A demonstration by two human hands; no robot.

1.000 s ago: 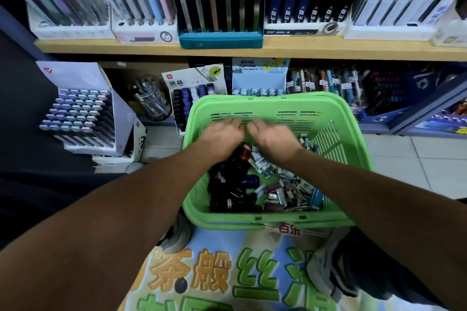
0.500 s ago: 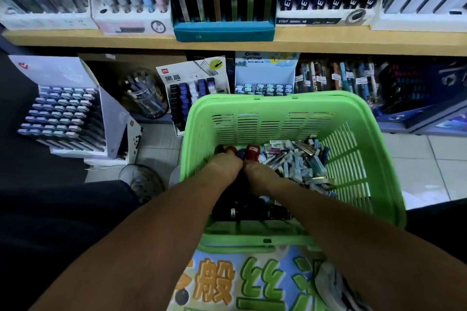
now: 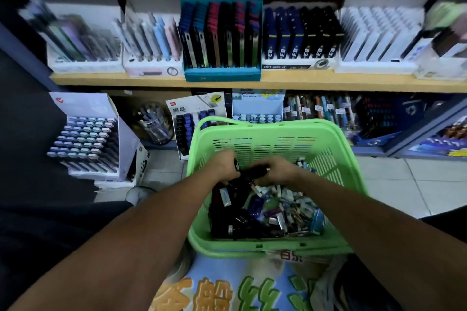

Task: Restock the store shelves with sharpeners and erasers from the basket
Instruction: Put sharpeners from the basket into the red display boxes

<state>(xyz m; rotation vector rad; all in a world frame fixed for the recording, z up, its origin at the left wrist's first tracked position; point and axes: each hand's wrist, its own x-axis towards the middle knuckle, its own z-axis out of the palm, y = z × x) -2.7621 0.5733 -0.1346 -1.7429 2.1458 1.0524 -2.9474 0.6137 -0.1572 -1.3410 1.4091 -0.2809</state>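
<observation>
One head cam, wide-angle, looks fwd & down from above a green basket, close over both forearms. Faces a wooden shelf w/ stock beyond. Edges blurred; no 2nd view.

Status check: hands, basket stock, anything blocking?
Left hand and right hand both in the green basket, gripping dark items. Mixed stock piled in basket. Nothing in the way.
</observation>
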